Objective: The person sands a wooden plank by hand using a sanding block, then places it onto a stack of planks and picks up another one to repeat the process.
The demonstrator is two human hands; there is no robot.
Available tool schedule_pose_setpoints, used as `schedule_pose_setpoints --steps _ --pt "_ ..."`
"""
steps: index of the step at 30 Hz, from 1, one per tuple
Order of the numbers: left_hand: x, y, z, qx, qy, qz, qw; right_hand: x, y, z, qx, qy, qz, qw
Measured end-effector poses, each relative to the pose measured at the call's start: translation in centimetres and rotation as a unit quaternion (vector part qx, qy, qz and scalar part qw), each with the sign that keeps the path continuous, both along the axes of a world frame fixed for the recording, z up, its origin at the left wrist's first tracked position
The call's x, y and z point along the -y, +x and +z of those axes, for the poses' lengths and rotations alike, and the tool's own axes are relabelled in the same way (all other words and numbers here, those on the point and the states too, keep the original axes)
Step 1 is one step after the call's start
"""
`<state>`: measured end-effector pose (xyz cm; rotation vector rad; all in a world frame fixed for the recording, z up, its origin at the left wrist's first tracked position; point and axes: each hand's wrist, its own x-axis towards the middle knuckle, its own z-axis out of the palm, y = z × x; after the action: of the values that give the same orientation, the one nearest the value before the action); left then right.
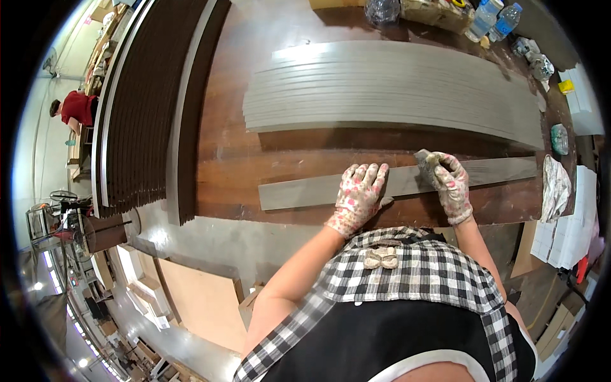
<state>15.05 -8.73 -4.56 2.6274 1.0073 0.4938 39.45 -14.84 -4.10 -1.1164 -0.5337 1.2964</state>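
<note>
One long grey slat (299,193) lies flat along the near edge of a brown table (223,156). My left hand (359,194), in a white glove with a red floral pattern, rests on the slat left of its middle, fingers stretched out. In a matching, stained glove, my right hand (450,184) pinches a worn grey pad (428,167) above the slat, right of its middle. I cannot tell whether the pad is a sanding sponge or a folded cloth. Beyond them lies a wide stack of similar grey slats (382,86).
Dark brown slats (137,108) stand packed along the left. Water bottles (506,22), a plastic-wrapped roll (382,11) and crumpled wrapping sit at the back. A white cloth (555,189) lies at the table's right edge. A person in red (77,107) works far left.
</note>
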Motion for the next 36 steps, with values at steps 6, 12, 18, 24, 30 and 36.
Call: schedule_pose_setpoints --steps 6,12,18,24,30,36 --pt "1.0 -3.4 0.4 -0.084 -0.016 -0.012 0.996 -0.2 -1.9 0.6 0.085 0.013 0.075 0.993" --pt "0.2 -6.6 -0.2 -0.102 -0.023 -0.018 0.994 1.3 2.2 0.2 -0.035 0.047 0.031 0.998" --pt "-1.5 -8.7 3.4 -0.16 -0.026 -0.065 0.985 6.3 10.3 2.7 -0.059 0.083 -0.117 0.988" --pt "-0.4 -9.6 4.0 -0.204 0.035 -0.094 0.974 10.4 14.1 4.8 0.062 0.088 -0.235 0.966" --pt "3.4 -8.5 0.0 -0.189 0.031 -0.069 0.979 12.5 20.7 4.1 0.146 0.037 -0.383 0.911" --pt "2.8 -7.9 0.6 -0.124 -0.011 -0.08 0.989 13.2 27.0 4.1 0.566 -0.218 -0.217 0.765"
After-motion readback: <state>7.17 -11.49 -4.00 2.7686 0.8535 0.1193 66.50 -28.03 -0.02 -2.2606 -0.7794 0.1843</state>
